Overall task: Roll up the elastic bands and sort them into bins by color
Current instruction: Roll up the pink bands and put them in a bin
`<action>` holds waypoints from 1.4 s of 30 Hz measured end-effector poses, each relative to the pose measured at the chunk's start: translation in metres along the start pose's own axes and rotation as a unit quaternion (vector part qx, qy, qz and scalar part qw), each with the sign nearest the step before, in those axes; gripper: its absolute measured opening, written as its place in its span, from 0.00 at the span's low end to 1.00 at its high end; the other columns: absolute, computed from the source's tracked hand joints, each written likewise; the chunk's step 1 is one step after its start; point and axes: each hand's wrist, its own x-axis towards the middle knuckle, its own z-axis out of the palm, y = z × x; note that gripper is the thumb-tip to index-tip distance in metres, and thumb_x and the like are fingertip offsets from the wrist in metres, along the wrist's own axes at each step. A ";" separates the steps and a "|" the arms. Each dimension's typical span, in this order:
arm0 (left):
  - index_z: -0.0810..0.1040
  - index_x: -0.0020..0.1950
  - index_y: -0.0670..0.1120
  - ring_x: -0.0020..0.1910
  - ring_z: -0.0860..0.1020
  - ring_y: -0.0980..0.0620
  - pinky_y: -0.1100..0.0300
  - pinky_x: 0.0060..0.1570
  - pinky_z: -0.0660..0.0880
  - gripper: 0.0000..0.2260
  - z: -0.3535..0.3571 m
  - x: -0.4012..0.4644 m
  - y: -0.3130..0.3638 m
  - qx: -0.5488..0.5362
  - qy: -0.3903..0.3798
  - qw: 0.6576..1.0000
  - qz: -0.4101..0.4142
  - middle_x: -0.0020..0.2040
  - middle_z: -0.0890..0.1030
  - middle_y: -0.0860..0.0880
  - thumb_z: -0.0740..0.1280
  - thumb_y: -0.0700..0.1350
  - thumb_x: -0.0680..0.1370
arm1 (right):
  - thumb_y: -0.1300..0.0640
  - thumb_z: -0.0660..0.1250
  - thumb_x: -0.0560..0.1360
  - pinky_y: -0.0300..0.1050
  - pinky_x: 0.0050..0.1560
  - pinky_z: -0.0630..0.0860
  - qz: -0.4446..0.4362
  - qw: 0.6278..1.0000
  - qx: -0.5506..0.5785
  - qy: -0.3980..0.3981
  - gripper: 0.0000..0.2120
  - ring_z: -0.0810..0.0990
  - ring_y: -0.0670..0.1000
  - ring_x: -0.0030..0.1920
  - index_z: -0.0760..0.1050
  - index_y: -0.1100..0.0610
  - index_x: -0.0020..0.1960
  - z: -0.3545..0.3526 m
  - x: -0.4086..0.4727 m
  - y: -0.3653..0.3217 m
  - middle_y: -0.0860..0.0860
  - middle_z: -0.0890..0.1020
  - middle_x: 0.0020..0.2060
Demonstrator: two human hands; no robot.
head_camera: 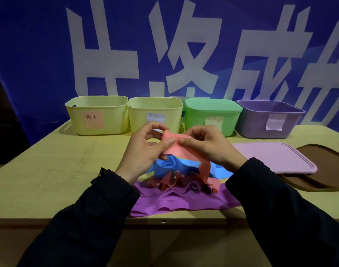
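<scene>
Together, both hands' fingers pinching pink band

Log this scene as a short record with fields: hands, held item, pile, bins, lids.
left hand: pinches pink band
right hand: pinches pink band
pink band: lifted above pile, tail hanging down
pile: blue, pink and purple bands, unrolled
bins: two yellow bins, green bin, purple bin, in a row at the table's back
lids: pink lid on brown lid, right of pile

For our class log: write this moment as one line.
step: rolling | both hands pinch pink band | pile: blue, pink, purple | bins: four
</scene>
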 end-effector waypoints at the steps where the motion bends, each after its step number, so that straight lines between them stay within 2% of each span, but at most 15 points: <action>1: 0.78 0.53 0.48 0.32 0.80 0.50 0.58 0.31 0.79 0.10 -0.001 0.001 -0.001 0.006 0.006 1.000 -0.002 0.47 0.80 0.38 0.75 0.40 0.75 | 0.54 0.73 0.77 0.36 0.32 0.66 -0.003 1.000 -0.007 0.002 0.08 0.70 0.42 0.31 0.81 0.57 0.41 -0.001 0.000 0.001 0.43 0.76 0.29; 4: 0.80 0.52 0.48 0.29 0.77 0.52 0.58 0.28 0.78 0.08 -0.003 0.002 -0.006 0.018 0.009 1.000 0.005 0.43 0.80 0.43 0.74 0.39 0.76 | 0.53 0.73 0.77 0.37 0.31 0.64 -0.026 0.999 -0.038 0.010 0.10 0.68 0.41 0.29 0.81 0.58 0.43 0.000 -0.001 0.003 0.42 0.73 0.27; 6: 0.82 0.56 0.49 0.31 0.76 0.53 0.59 0.30 0.78 0.08 -0.002 0.000 -0.007 0.017 -0.003 1.000 0.012 0.43 0.79 0.44 0.72 0.39 0.79 | 0.52 0.73 0.77 0.38 0.32 0.64 -0.037 0.998 -0.055 0.019 0.10 0.68 0.41 0.29 0.80 0.57 0.42 0.002 -0.001 0.004 0.42 0.73 0.27; 9: 0.80 0.64 0.48 0.34 0.75 0.55 0.61 0.34 0.78 0.13 0.003 -0.002 -0.006 0.004 -0.034 0.999 0.011 0.42 0.80 0.48 0.65 0.36 0.82 | 0.53 0.73 0.78 0.37 0.31 0.64 -0.039 0.997 -0.058 0.029 0.09 0.67 0.40 0.28 0.79 0.56 0.40 0.004 -0.001 0.002 0.41 0.73 0.25; 12: 0.80 0.60 0.48 0.31 0.73 0.54 0.62 0.35 0.75 0.10 0.007 -0.005 -0.004 -0.013 -0.033 0.999 0.021 0.39 0.81 0.55 0.64 0.37 0.83 | 0.53 0.72 0.78 0.37 0.31 0.64 -0.049 0.997 -0.046 0.035 0.09 0.67 0.40 0.28 0.78 0.54 0.40 0.007 -0.001 -0.001 0.40 0.72 0.26; 14: 0.82 0.57 0.49 0.30 0.74 0.52 0.60 0.35 0.74 0.07 0.007 -0.006 -0.004 -0.016 -0.019 0.999 0.023 0.43 0.83 0.53 0.70 0.41 0.79 | 0.53 0.72 0.78 0.37 0.31 0.64 -0.063 0.996 -0.044 0.033 0.09 0.67 0.40 0.29 0.78 0.53 0.40 0.009 0.000 -0.002 0.41 0.72 0.27; 16: 0.82 0.57 0.50 0.30 0.75 0.51 0.58 0.34 0.74 0.10 0.006 -0.006 -0.005 -0.014 -0.007 1.000 0.019 0.46 0.84 0.51 0.74 0.42 0.76 | 0.53 0.72 0.78 0.37 0.32 0.64 -0.064 0.997 -0.045 0.029 0.08 0.68 0.40 0.30 0.79 0.54 0.42 0.010 0.000 -0.001 0.41 0.74 0.28; 19: 0.79 0.61 0.47 0.32 0.77 0.53 0.59 0.34 0.78 0.13 0.005 -0.005 -0.004 -0.037 -0.006 0.999 0.002 0.45 0.85 0.50 0.72 0.38 0.77 | 0.51 0.73 0.77 0.37 0.32 0.65 -0.054 0.998 -0.023 0.031 0.09 0.70 0.40 0.31 0.79 0.55 0.42 0.009 0.000 0.000 0.41 0.76 0.29; 24: 0.82 0.57 0.47 0.34 0.79 0.54 0.56 0.36 0.81 0.08 0.004 -0.006 -0.009 -0.013 0.002 1.000 0.008 0.48 0.84 0.51 0.70 0.38 0.80 | 0.48 0.73 0.77 0.42 0.32 0.65 -0.047 0.998 -0.014 0.032 0.12 0.69 0.43 0.31 0.79 0.56 0.41 0.010 0.001 0.002 0.43 0.74 0.28; 29: 0.81 0.62 0.49 0.32 0.74 0.54 0.60 0.37 0.76 0.12 0.005 -0.006 -0.009 -0.012 0.007 1.000 0.021 0.44 0.81 0.52 0.64 0.36 0.83 | 0.52 0.75 0.76 0.40 0.35 0.68 -0.034 0.998 -0.046 0.021 0.09 0.72 0.42 0.32 0.80 0.57 0.43 0.004 0.004 0.002 0.44 0.77 0.31; 32: 0.81 0.59 0.46 0.33 0.77 0.58 0.66 0.34 0.73 0.09 0.006 -0.006 -0.006 -0.020 0.008 0.999 0.023 0.44 0.83 0.51 0.70 0.38 0.80 | 0.50 0.75 0.75 0.39 0.34 0.67 -0.042 0.998 -0.046 0.025 0.11 0.70 0.41 0.31 0.79 0.56 0.42 0.007 0.003 0.001 0.43 0.76 0.30; 35: 0.80 0.59 0.47 0.34 0.79 0.56 0.63 0.32 0.74 0.12 0.005 -0.004 -0.005 -0.039 0.020 0.999 0.014 0.43 0.84 0.49 0.73 0.39 0.77 | 0.48 0.75 0.74 0.41 0.34 0.67 -0.034 0.999 -0.005 0.022 0.12 0.71 0.43 0.32 0.79 0.56 0.42 0.008 0.002 0.001 0.44 0.77 0.32; 39: 0.84 0.54 0.48 0.42 0.82 0.54 0.60 0.35 0.79 0.07 0.000 -0.003 -0.005 -0.049 0.043 0.998 0.019 0.47 0.85 0.52 0.72 0.39 0.78 | 0.50 0.76 0.74 0.38 0.34 0.69 -0.019 1.000 -0.001 0.023 0.10 0.74 0.42 0.32 0.79 0.54 0.40 0.000 0.001 0.000 0.44 0.79 0.31; 42: 0.83 0.59 0.51 0.40 0.81 0.55 0.59 0.38 0.81 0.11 -0.001 -0.003 -0.004 -0.068 0.046 0.996 0.020 0.45 0.82 0.53 0.68 0.38 0.81 | 0.52 0.75 0.75 0.39 0.32 0.67 -0.013 0.999 0.000 0.030 0.10 0.72 0.43 0.31 0.78 0.54 0.39 0.000 0.001 -0.001 0.45 0.77 0.30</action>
